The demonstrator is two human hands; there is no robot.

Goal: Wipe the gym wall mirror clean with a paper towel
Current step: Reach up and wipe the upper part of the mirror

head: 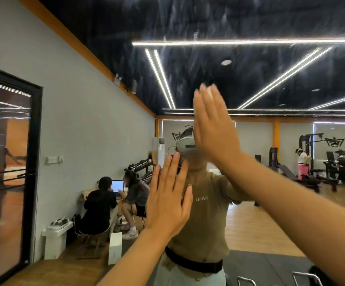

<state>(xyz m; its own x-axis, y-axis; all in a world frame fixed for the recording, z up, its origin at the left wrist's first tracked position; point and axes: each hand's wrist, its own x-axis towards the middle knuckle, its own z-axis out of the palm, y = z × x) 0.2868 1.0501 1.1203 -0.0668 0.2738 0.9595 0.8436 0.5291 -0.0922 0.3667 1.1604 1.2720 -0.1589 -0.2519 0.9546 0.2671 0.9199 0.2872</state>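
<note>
The wall mirror fills the view, and pale streaks show on its upper part. My right hand lies flat on the glass with straight fingers. It presses a white paper towel, of which only a sliver shows past the fingertips. Lower and to the left, my left hand rests flat on the mirror, fingers straight and holding nothing. My own reflection stands behind both hands.
The glass reflects two seated people at a laptop, a dumbbell rack, white boxes on the floor and gym machines at the right. A black-framed door is at the left. Metal frames show at the bottom right.
</note>
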